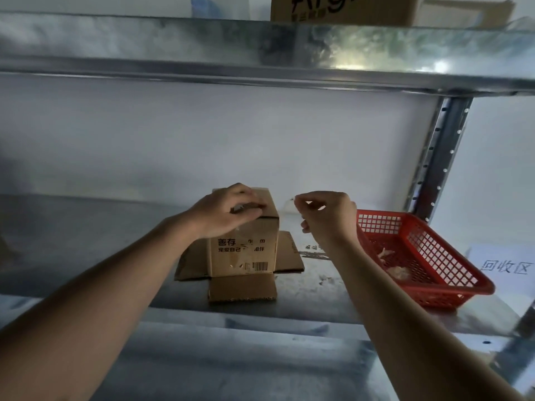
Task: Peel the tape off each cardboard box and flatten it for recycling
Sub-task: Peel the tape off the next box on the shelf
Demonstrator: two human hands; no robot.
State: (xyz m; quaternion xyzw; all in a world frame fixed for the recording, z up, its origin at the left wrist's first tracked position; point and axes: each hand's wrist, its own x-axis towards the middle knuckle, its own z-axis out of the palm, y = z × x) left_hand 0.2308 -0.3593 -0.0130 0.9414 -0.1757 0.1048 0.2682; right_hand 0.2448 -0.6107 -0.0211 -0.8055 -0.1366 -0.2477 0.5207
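A small brown cardboard box [244, 250] with black printing and a barcode stands upright on the metal shelf [86, 227], its bottom flaps splayed flat around it. My left hand [224, 211] rests on the box's top, thumb and fingers gripping the top edge. My right hand [327, 217] hovers to the right of the box, above the shelf, fingers curled with thumb and forefinger pinched together; a thin clear strip of tape may be between them, but I cannot make it out.
A red plastic basket [451, 280] sits at the right of the shelf with crumpled clear tape inside. A white paper sign [506, 264] lies beyond it. An upright steel post [440, 157] stands at the right. Another cardboard box [344, 8] sits on the shelf above.
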